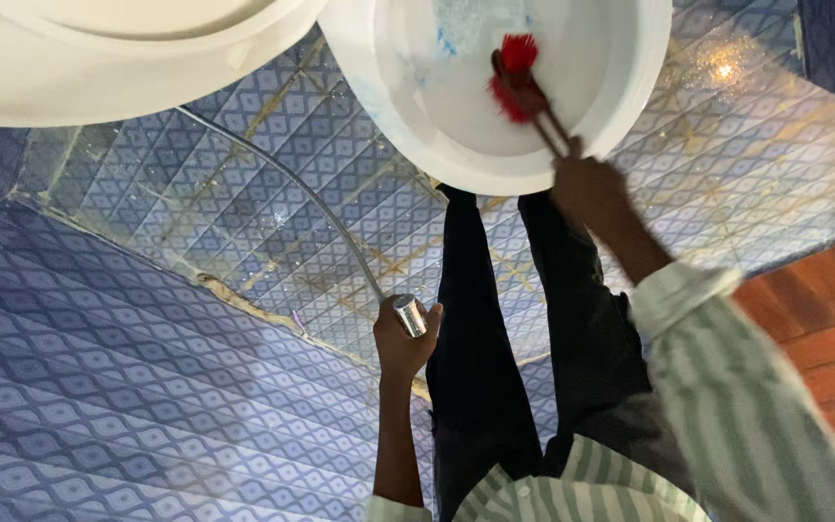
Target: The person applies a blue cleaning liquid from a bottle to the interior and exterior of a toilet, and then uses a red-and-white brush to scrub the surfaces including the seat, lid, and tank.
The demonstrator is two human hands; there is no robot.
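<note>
At twelve o'clock, my right hand is gripping the red toilet brush, scrubbing the white toilet bowl. My left hand is clasping the chrome spray head; foam is showing, rinsing seemingly remaining.

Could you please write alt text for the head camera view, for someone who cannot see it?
Seen from above, a person's right hand holds a red-bristled brush inside a white toilet bowl, while the left hand grips a shiny metal sprayer head on a thin hose. The person wears dark trousers and a striped shirt and stands on a blue patterned tile floor.
</note>
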